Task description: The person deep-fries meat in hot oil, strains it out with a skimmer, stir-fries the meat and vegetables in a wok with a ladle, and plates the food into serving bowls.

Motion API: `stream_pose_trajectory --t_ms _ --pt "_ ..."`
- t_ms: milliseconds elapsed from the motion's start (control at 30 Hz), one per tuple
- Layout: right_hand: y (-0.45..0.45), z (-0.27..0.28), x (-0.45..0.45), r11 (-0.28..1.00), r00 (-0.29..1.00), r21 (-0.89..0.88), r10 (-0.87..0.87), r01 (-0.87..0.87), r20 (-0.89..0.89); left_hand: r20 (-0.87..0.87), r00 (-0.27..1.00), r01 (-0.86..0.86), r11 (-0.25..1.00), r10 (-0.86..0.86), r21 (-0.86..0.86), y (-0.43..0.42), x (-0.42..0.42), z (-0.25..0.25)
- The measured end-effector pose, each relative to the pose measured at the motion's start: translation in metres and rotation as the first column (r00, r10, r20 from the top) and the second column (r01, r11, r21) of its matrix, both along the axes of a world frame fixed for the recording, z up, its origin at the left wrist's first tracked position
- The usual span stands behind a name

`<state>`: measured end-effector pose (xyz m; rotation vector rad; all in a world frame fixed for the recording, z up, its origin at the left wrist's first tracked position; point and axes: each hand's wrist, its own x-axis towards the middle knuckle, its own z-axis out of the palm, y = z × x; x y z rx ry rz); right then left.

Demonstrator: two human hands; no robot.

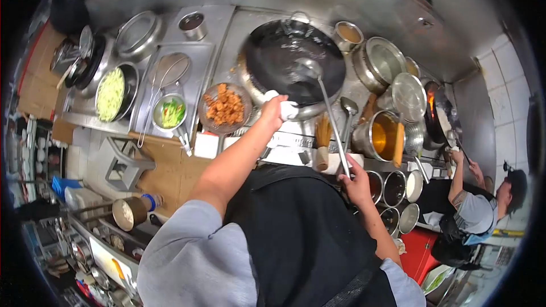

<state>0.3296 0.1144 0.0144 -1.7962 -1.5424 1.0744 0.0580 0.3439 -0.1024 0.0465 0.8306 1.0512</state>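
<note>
A large dark wok [267, 57] with a wet, shiny inside sits on the stove in front of me. My left hand [274, 111] is closed around a white cloth [289, 110] at the wok's near rim. My right hand [356, 181] grips the long handle of a metal ladle [333, 119], whose bowl rests inside the wok. Left of the wok, a strainer [245, 98] holds browned fried pieces. A bamboo brush [323, 142] stands between the ladle and my left forearm, and a second ladle [348, 108] lies just right of the handle.
On the left are a bowl of pale green shreds [111, 95] and a small strainer with green vegetables [170, 112]. At right stand a pot of amber liquid [384, 136] and several seasoning containers [394, 189]. Another person [478, 210] works at a flaming wok [437, 113].
</note>
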Motion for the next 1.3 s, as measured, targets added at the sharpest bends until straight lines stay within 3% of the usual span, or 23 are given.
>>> stream_pose_trajectory --t_ms 67,100,167,233,267,300,367,467,533,567,633,667,700,733,767,800,833,867,900,1133,1200,1267,1300 --pt "-0.011 -0.011 -0.008 0.998 0.997 0.063 -0.019 0.023 -0.073 -0.150 0.988 0.040 0.999 -0.035 0.027 -0.032 -0.007 0.023" --pt "-0.015 0.002 -0.022 0.995 0.983 -0.046 -0.093 0.086 -0.156 -0.238 0.970 0.073 0.993 -0.050 0.090 -0.047 -0.008 0.018" --pt "-0.026 -0.002 -0.034 0.992 0.982 -0.046 -0.121 0.115 -0.143 -0.444 0.890 0.220 0.952 -0.108 0.211 -0.077 -0.007 0.007" --pt "-0.034 0.007 -0.049 0.983 0.976 -0.082 -0.176 0.166 -0.132 -0.721 0.679 0.435 0.867 -0.137 0.245 -0.099 -0.008 0.001" --pt "-0.037 0.012 -0.057 0.978 0.976 -0.089 -0.196 0.188 -0.098 -0.863 0.496 0.549 0.803 -0.092 0.230 -0.099 0.003 -0.066" --pt "-0.041 0.019 -0.065 0.973 0.974 -0.094 -0.219 0.213 -0.063 -0.861 0.499 0.573 0.783 -0.100 0.242 -0.103 0.004 -0.065" --pt "-0.054 0.024 -0.082 0.958 0.951 -0.111 -0.279 0.266 -0.131 -0.957 0.180 0.842 0.539 -0.226 0.031 -0.120 -0.005 -0.050" --pt "-0.085 0.011 -0.103 0.946 0.924 -0.016 -0.320 0.324 -0.212 -0.999 0.012 0.840 0.542 -0.032 -0.008 -0.137 0.002 -0.047" --pt "-0.103 0.008 -0.113 0.935 0.886 -0.025 -0.342 0.353 -0.314 -0.991 -0.116 0.826 0.561 0.068 -0.058 -0.143 -0.007 -0.004" --pt "-0.113 -0.003 -0.117 0.926 0.881 0.052 -0.337 0.373 -0.332 -0.981 0.012 0.794 0.595 0.191 0.125 -0.136 -0.017 -0.045" --pt "-0.132 -0.009 -0.125 0.916 0.895 0.121 -0.334 0.382 -0.295 -0.877 0.473 0.583 0.776 -0.085 0.239 -0.137 -0.062 -0.022" --pt "-0.143 -0.007 -0.130 0.904 0.849 0.038 -0.383 0.425 -0.365 -0.874 0.474 0.512 0.841 -0.109 0.173 -0.133 -0.094 0.002" --pt "-0.152 -0.008 -0.135 0.896 0.842 0.065 -0.384 0.439 -0.379 -0.673 0.717 0.372 0.917 -0.182 0.148 -0.130 -0.134 -0.006" --pt "-0.161 -0.011 -0.141 0.890 0.835 0.086 -0.383 0.449 -0.395 -0.733 0.663 0.209 0.978 -0.148 -0.008 -0.133 -0.156 0.024" --pt "-0.170 -0.016 -0.148 0.874 0.829 0.126 -0.386 0.469 -0.406 -0.599 0.792 0.083 0.992 -0.122 -0.092 -0.123 -0.207 -0.011" --pt "-0.180 -0.018 -0.153 0.871 0.822 0.126 -0.388 0.475 -0.417 -0.398 0.917 -0.009 0.996 -0.029 -0.094 -0.102 -0.277 -0.092" --pt "-0.191 -0.019 -0.160 0.865 0.800 0.088 -0.412 0.493 -0.436 -0.295 0.946 -0.215 0.943 0.136 -0.254 -0.101 -0.307 -0.095" --pt "-0.203 -0.020 -0.168 0.860 0.777 0.044 -0.437 0.509 -0.453 -0.509 0.822 -0.443 0.848 0.256 -0.290 -0.110 -0.305 -0.042" --pt "-0.213 -0.013 -0.175 0.859 0.752 -0.039 -0.469 0.511 -0.464 -0.577 0.777 -0.468 0.845 0.252 -0.260 -0.115 -0.318 -0.025" --pt "-0.223 -0.019 -0.203 0.851 0.634 -0.075 -0.444 0.520 -0.633 -0.563 0.781 -0.468 0.851 0.271 -0.239 -0.078 -0.409 -0.074" --pt "-0.204 -0.007 -0.205 0.874 0.613 -0.102 -0.412 0.475 -0.674 -0.666 0.633 -0.490 0.870 0.394 0.049 -0.076 -0.413 -0.084" --pt "-0.181 0.011 -0.200 0.898 0.616 -0.159 -0.401 0.409 -0.678 -0.790 0.471 -0.592 0.805 0.392 0.047 -0.077 -0.401 -0.066" --pt "-0.168 0.009 -0.195 0.910 0.622 -0.167 -0.384 0.379 -0.682 -0.768 0.454 -0.555 0.818 0.452 0.153 -0.083 -0.399 -0.066"
